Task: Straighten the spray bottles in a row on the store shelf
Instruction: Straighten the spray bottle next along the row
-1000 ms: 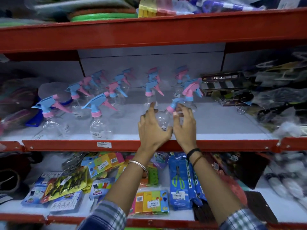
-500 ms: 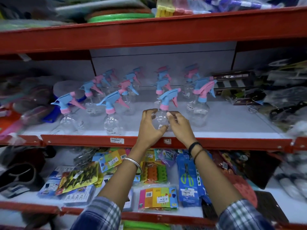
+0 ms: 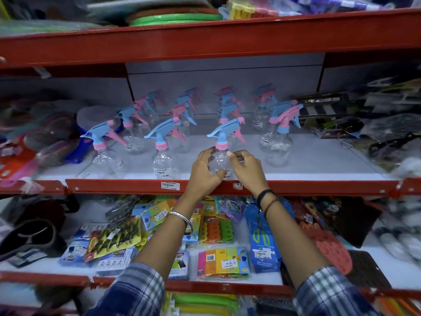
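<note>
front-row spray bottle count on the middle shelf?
4: left bottle, second bottle, held bottle between left hand and right hand, and right bottle, set slightly farther back. More stand behind, blurred; some may be hidden.

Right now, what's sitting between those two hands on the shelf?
In the head view, a clear spray bottle with a blue trigger stands upright between the left hand and right hand, both touching it.
</note>
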`<state>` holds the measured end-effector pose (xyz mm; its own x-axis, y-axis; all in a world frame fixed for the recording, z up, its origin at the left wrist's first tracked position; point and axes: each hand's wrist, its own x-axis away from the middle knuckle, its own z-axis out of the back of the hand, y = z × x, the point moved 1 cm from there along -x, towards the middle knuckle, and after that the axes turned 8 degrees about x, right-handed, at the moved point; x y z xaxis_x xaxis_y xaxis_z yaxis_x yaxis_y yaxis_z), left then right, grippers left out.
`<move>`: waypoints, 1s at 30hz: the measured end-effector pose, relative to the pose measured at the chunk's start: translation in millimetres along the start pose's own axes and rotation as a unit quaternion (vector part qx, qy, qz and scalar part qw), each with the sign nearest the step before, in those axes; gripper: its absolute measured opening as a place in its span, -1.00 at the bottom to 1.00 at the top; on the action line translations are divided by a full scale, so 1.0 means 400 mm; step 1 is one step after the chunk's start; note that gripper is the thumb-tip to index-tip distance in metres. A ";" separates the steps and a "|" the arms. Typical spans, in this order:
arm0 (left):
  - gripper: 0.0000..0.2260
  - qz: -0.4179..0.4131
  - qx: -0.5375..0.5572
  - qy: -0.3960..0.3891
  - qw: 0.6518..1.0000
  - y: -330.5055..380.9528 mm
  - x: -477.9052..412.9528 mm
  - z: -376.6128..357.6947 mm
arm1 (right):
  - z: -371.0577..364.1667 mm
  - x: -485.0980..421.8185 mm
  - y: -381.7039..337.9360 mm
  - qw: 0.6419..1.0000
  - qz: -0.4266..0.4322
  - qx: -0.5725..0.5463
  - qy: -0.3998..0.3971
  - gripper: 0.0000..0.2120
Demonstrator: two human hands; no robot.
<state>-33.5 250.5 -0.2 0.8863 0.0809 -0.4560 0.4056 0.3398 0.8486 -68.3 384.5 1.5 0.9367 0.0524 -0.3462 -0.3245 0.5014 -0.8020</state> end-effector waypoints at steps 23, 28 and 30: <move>-0.53 0.082 -0.041 -0.103 0.990 0.127 -0.096 -0.335 | 0.271 -0.107 0.193 0.992 -0.076 0.023 0.101 -0.67; -0.56 0.116 -0.038 -0.113 0.986 0.128 -0.136 -0.352 | 0.275 -0.123 0.193 0.995 -0.086 0.018 0.038 -0.64; -0.52 0.113 -0.050 -0.136 0.983 0.129 -0.130 -0.361 | 0.280 -0.116 0.195 0.995 -0.085 0.017 0.043 -0.64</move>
<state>-90.9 399.2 28.3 0.9837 -0.0836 -0.1590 0.1796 0.4340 0.8828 -122.4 517.8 9.8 0.9623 -0.1091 -0.2490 -0.1567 0.5261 -0.8359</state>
